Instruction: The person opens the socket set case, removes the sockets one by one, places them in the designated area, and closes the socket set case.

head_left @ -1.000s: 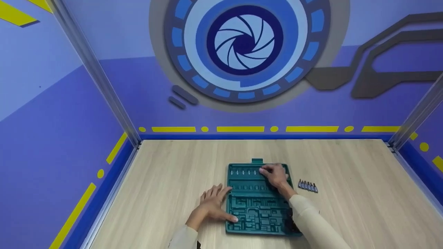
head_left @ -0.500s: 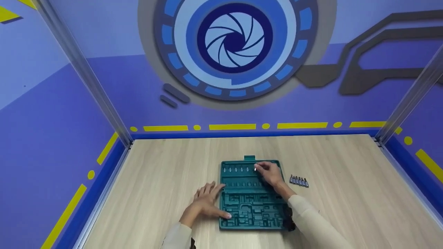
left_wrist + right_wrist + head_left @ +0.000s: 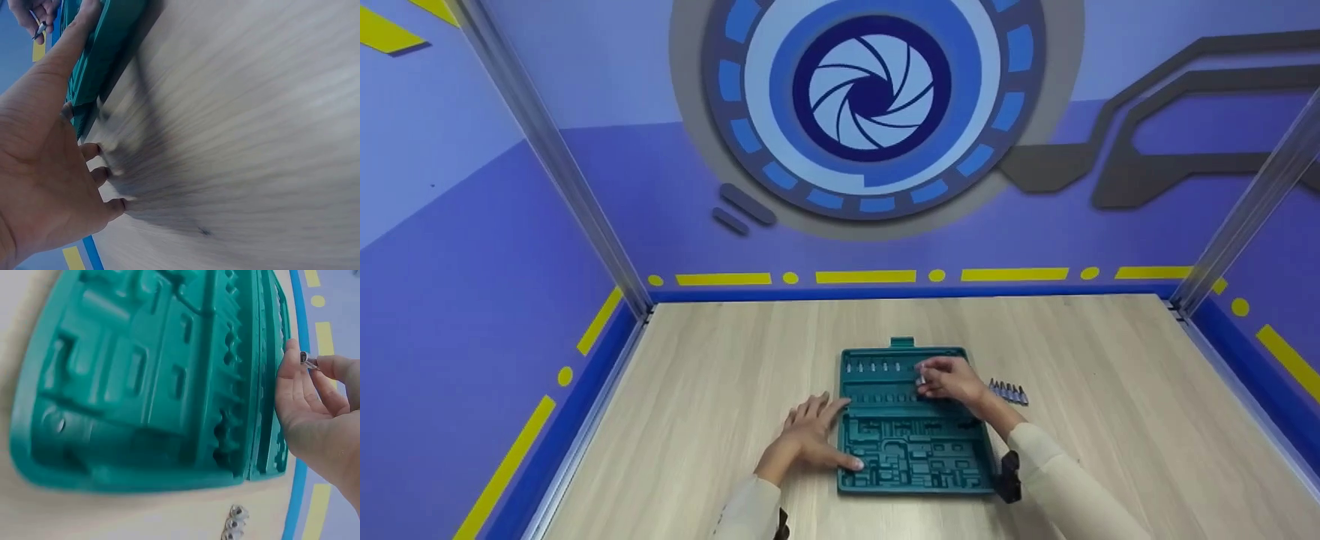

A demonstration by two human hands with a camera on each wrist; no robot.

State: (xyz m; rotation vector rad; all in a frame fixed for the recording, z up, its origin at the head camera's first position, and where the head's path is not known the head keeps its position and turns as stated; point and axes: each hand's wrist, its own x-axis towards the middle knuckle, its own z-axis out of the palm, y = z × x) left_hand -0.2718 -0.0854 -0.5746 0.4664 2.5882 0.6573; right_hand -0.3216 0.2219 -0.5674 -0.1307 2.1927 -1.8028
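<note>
A teal moulded tool tray [image 3: 911, 457] [image 3: 140, 382] lies on the wooden table [image 3: 1110, 390]. Its far row holds several small bits [image 3: 874, 367]. My right hand [image 3: 949, 379] [image 3: 315, 410] hovers over the tray's far right part and pinches a small silver bit [image 3: 920, 377] [image 3: 306, 360] between thumb and fingertips. My left hand [image 3: 810, 439] [image 3: 50, 169] lies flat on the table, fingers spread, with the thumb [image 3: 79, 28] pressing against the tray's left edge [image 3: 104, 50].
A short row of loose silver bits [image 3: 1009, 391] [image 3: 233, 526] lies on the table just right of the tray. Purple walls with yellow markings and metal corner posts [image 3: 547, 157] enclose the table on three sides.
My right hand has drawn back a little toward me from the tray's far row, still pinching the bit. The left hand has stayed against the tray's left edge.
</note>
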